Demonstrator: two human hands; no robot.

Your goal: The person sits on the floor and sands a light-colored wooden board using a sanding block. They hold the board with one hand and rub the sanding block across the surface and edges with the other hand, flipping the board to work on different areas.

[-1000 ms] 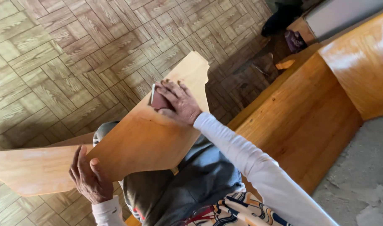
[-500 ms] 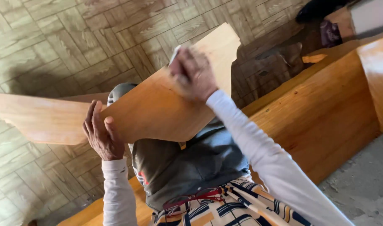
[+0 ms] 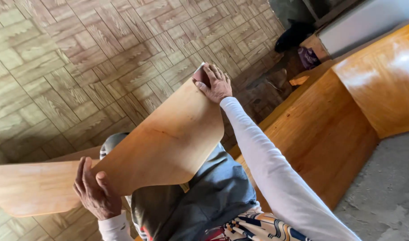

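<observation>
Curved plywood panel (image 3: 168, 138) rests across our lap, over the grey-trousered knee (image 3: 213, 196), its long tail running off toward the left edge of the view and its narrow end rising toward the upper middle. We keep two hands on it. Our left hand (image 3: 97, 194) clamps the lower edge near the panel's bend: the thumb lies on the top face, the fingers (image 3: 81, 178) curl around the rim, and the grip is closed firmly on the wood. Our right hand (image 3: 215, 82), at the end of a white sleeve (image 3: 276, 178), sits at the panel's far narrow end. Its fingers are spread and bent down, pressing a small reddish-brown sanding block (image 3: 200, 75) flat against the wood; the block peeks out under the fingertips on the left side, so the hand is closed over it rather than open.

Beneath the panel we see a parquet-patterned floor (image 3: 79, 58). To our right a varnished wooden bench (image 3: 329, 134) runs diagonally, touching a second glossy wooden piece (image 3: 387, 80) at the upper right corner. A bare concrete floor (image 3: 387, 196) fills the lower right.
</observation>
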